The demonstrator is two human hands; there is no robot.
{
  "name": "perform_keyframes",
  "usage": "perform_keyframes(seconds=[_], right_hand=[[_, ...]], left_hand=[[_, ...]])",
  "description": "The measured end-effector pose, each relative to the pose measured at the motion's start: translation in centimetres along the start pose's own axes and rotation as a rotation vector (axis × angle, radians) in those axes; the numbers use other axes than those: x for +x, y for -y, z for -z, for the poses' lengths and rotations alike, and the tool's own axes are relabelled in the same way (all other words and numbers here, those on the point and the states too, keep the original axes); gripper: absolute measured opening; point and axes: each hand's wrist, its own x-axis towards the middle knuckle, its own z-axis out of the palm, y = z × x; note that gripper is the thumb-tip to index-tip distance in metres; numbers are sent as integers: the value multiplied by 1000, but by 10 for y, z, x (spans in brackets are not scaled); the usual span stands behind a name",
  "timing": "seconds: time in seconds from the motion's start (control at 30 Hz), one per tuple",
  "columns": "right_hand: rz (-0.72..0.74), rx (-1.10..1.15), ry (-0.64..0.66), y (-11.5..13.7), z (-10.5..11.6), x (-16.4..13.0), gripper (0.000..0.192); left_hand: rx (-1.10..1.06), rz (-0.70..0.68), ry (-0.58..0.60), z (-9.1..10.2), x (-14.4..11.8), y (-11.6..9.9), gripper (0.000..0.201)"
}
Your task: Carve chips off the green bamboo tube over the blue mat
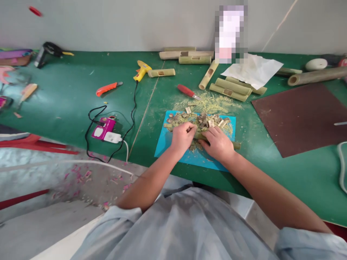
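Note:
A green bamboo tube [200, 136] lies across the blue sheet [162, 148], its far end poking out past my right wrist. My right hand [219, 143] is wrapped over this tube and presses it down. At the tube's left end, my left hand [183, 139] is closed, thumb and fingers pressed together; whatever they grip is hidden. Broken bamboo chips [202, 118] and pale shavings are heaped just beyond both hands. Behind the heap rests a red-handled knife [189, 91], its tip among the sawdust [217, 102].
Bamboo tubes with cut slots [195, 60] line the wall. Left are a yellow glue gun [142, 71], an orange cutter [107, 89] and a pink power strip [104, 128] with trailing cords. A brown board [300, 119] and white paper [253, 70] lie right.

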Motion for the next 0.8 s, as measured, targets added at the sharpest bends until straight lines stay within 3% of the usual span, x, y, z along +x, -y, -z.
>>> perform_keyframes(seconds=[0.27, 0.4, 0.57, 0.8], right_hand=[[50, 12, -74, -4, 0, 0, 14], [115, -43, -111, -6, 1, 1, 16], [120, -77, -131, -9, 0, 2, 18], [74, -72, -107, -6, 0, 2, 16]], left_hand=[[46, -62, 37, 5, -12, 1, 15], [36, -41, 22, -1, -2, 2, 13], [-18, 2, 57, -4, 9, -1, 10], [-52, 0, 69, 3, 1, -4, 11]])
